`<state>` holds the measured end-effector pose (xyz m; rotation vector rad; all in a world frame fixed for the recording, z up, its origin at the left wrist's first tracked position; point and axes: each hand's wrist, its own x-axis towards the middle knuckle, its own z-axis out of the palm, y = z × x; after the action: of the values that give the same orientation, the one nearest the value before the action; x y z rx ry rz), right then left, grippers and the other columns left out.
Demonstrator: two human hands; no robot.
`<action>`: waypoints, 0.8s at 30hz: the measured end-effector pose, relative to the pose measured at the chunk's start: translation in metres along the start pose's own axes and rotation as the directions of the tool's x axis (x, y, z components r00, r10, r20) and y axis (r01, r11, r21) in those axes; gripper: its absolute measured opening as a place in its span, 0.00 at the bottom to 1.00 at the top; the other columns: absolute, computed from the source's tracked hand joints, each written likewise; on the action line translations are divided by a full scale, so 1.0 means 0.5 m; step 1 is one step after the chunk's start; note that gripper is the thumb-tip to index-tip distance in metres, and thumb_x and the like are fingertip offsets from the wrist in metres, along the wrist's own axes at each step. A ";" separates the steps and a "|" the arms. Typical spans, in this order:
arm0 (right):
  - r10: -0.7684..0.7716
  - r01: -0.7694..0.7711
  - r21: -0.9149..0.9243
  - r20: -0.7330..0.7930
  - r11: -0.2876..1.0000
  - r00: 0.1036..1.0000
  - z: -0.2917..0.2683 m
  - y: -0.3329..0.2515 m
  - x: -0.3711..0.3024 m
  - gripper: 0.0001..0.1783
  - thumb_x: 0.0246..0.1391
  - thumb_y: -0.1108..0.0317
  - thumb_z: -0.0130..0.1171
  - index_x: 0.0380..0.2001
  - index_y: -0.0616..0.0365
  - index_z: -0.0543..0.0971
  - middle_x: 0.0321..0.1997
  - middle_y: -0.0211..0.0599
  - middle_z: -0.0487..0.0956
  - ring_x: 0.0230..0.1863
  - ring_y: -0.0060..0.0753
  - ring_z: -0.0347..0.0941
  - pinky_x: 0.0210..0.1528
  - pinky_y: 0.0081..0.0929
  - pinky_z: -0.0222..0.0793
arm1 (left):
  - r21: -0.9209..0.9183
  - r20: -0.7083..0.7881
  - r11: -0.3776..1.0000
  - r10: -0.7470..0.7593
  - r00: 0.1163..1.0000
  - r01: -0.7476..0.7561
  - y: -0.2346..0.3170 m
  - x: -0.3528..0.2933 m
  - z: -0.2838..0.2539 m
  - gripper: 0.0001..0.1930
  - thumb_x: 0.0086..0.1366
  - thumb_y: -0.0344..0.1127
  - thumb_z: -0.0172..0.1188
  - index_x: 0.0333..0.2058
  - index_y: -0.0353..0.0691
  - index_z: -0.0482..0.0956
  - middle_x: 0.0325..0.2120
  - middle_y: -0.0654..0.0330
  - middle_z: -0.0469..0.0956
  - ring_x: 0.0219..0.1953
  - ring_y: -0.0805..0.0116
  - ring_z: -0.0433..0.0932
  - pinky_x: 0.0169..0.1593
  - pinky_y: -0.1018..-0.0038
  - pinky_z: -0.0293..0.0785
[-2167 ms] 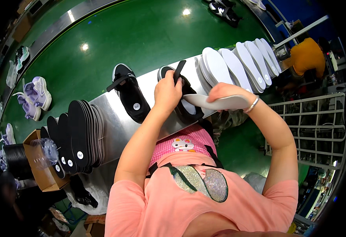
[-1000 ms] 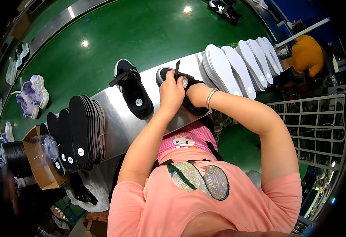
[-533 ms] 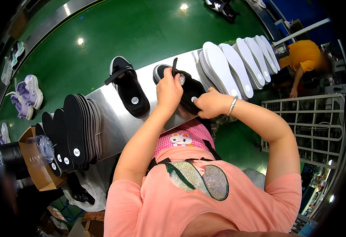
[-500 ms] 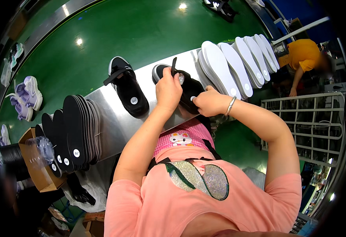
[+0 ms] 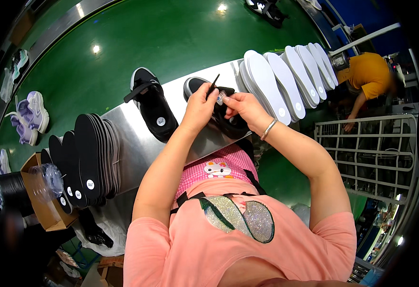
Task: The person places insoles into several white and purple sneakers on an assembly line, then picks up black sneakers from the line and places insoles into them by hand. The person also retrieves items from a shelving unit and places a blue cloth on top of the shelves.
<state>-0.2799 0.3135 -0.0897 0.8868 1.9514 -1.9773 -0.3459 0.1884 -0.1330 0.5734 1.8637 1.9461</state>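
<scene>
A black shoe (image 5: 195, 85) with a pale grey sole edge lies on the metal bench in front of me, partly hidden by my hands. My left hand (image 5: 201, 107) is closed at its opening, pinching the upright black strap. Fingers of my right hand (image 5: 247, 109) pinch a small shiny, clear-and-white piece (image 5: 221, 98) over the shoe; its exact kind is too small to tell. To the left rests the matching black shoe (image 5: 158, 107), its strap across the opening and a round white sticker on the insole.
Stacks of white insoles (image 5: 267, 88) stand on the bench (image 5: 128, 124) to the right, black insoles (image 5: 92, 153) to the left. Beyond runs a green surface (image 5: 171, 38) with purple-white shoes (image 5: 30, 117). A white wire rack (image 5: 367, 148) and a person in orange (image 5: 369, 71) are at right.
My right hand has moved left and up from the shoe's heel to the small shiny piece. The strap by my left hand now leans right. The person at right has shifted slightly.
</scene>
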 end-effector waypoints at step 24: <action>-0.499 0.484 -0.264 0.012 0.834 0.867 -0.002 -0.036 -0.093 0.10 0.49 0.68 0.47 0.25 0.65 0.72 0.19 0.28 0.69 0.23 0.17 0.63 0.27 0.15 0.60 | 0.460 -0.186 0.826 0.448 0.875 -0.325 0.133 -0.064 -0.018 0.20 0.50 0.39 0.55 0.39 0.35 0.64 0.31 0.51 0.68 0.34 0.56 0.68 0.40 0.68 0.63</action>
<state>-0.2528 0.3045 -0.0491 0.3984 2.6041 -1.8712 -0.3233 0.1606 -0.0676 0.9042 2.5525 1.9570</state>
